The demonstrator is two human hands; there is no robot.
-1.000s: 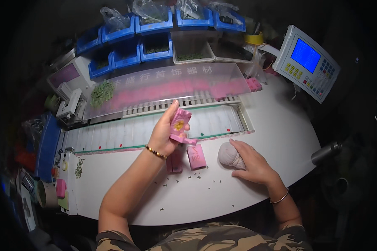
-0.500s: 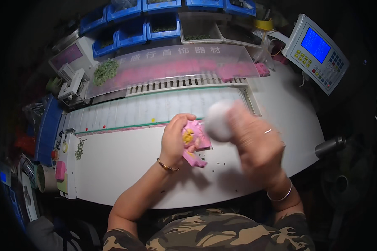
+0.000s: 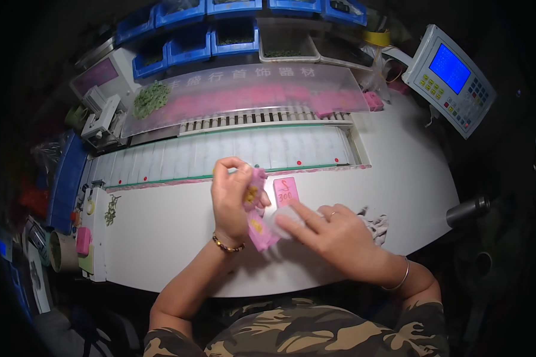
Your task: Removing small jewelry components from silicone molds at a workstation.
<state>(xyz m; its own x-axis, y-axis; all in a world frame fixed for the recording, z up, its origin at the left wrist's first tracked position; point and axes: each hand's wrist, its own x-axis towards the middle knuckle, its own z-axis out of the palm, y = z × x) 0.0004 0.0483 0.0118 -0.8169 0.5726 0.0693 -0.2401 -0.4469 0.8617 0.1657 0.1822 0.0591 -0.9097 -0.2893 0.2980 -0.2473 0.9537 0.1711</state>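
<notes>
My left hand (image 3: 231, 199) is closed on a bent, pink rubber-like piece (image 3: 261, 229) with yellow marks, which hangs below the fingers toward the tabletop. My right hand (image 3: 333, 241), palm down with fingers curled, holds a white, rounded, blurred thing (image 3: 283, 223) close beside that piece; its kind cannot be made out. Just beyond both hands lies a flat pink block (image 3: 286, 189) with red marks on top. A crumpled pale cloth (image 3: 375, 226) shows partly behind my right hand.
White segmented strip (image 3: 220, 153) with green edges runs across the table (image 3: 155, 238). Behind it, a clear cover (image 3: 250, 89) lies over pink blocks. Blue bins (image 3: 187, 47) line the back. A keypad screen (image 3: 449, 77) stands right; a dark cylinder (image 3: 467, 209) sits at the right edge.
My right hand has come down and left with the white thing, beside the pink piece. My left hand has shifted slightly left, away from the pink block. Coloured dots on the strip differ.
</notes>
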